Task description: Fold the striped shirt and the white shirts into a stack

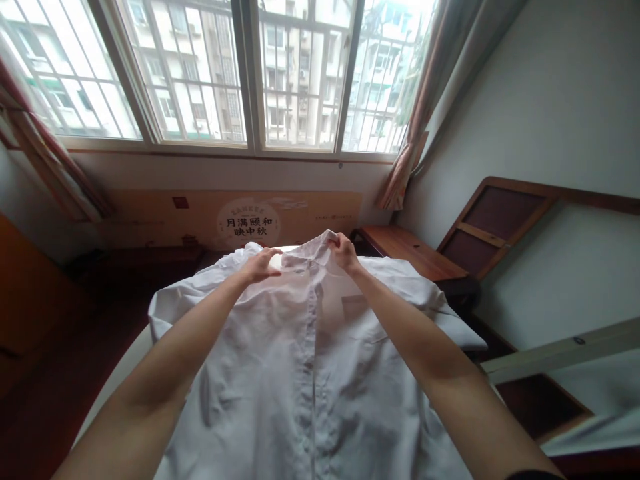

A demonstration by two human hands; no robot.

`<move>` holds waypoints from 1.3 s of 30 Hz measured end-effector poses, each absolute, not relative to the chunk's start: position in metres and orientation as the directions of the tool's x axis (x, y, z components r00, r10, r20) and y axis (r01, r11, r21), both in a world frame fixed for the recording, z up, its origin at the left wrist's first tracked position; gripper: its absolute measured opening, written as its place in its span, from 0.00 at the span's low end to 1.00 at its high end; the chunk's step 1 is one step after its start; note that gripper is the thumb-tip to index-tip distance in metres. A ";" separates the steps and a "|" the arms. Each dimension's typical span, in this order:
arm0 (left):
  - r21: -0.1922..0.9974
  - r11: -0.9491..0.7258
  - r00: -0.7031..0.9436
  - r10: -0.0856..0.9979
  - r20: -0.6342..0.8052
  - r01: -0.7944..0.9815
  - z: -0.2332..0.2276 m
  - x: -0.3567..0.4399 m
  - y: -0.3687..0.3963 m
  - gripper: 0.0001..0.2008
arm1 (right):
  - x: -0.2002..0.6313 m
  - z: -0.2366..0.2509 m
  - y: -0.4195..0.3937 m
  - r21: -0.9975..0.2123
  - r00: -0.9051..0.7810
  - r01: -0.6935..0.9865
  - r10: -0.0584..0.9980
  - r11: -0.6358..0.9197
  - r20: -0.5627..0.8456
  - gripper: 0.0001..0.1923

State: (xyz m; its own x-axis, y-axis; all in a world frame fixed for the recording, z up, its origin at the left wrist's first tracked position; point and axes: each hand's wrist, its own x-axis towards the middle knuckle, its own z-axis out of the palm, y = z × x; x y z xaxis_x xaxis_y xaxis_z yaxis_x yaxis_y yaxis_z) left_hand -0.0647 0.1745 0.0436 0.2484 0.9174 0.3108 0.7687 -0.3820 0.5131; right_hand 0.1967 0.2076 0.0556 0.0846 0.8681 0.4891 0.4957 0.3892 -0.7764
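A white button-up shirt (280, 360) lies spread front side up over a round-edged pale table (117, 377), its collar at the far end and its button placket running toward me. My right hand (343, 253) pinches the raised right part of the collar (313, 248). At the collar's left end is my left hand (261, 265), thumb and fingers apart in a C shape, with a gap between them. Its fingertips are at or very near the cloth. A chest pocket (357, 307) shows below my right wrist. Both sleeves spread out to the sides, and the shirt's hem is out of view.
Beyond the table a printed banner (300, 223) runs along the wall under a barred window (300, 80). A wooden bench (410, 250) stands at the back right beside a leaning wooden frame (495, 213). Curtains (400, 177) hang at both window sides.
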 end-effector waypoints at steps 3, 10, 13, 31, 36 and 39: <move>0.439 -0.265 0.168 0.954 0.247 0.858 0.038 -0.066 0.180 0.26 | 0.188 0.062 0.216 -0.662 -0.016 0.649 0.877 0.375 0.480 0.11; 0.159 -0.183 0.126 0.941 0.314 0.970 0.033 -0.038 0.154 0.24 | 0.184 0.049 0.218 -0.523 -0.225 0.756 0.908 0.392 0.355 0.16; 0.045 -0.407 0.377 0.877 0.297 0.912 0.021 -0.032 0.112 0.28 | 0.194 0.023 0.191 -0.385 -0.393 0.802 0.889 0.457 0.236 0.14; 0.105 -0.551 0.555 0.831 -0.015 0.828 -0.021 -0.029 0.003 0.39 | 0.229 0.009 -0.092 -0.284 -0.767 0.621 0.640 0.731 -0.030 0.50; 0.229 -0.800 0.828 0.557 -0.064 0.555 -0.023 -0.049 -0.069 0.46 | 0.243 -0.033 -0.157 -0.240 -0.825 0.520 0.555 0.820 0.108 0.37; 0.244 -0.770 0.803 0.592 -0.069 0.589 -0.024 -0.056 -0.087 0.45 | 0.239 -0.047 -0.162 -0.205 -0.815 0.490 0.528 0.848 0.238 0.20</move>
State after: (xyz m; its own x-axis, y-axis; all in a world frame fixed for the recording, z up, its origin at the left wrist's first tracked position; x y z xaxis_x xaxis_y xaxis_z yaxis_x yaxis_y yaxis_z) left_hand -0.0556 -0.0873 -0.0239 0.8030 0.5920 -0.0693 0.5890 -0.7703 0.2444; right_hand 0.2385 -0.1622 -0.0468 -0.8152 0.5282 0.2377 0.4895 0.8476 -0.2047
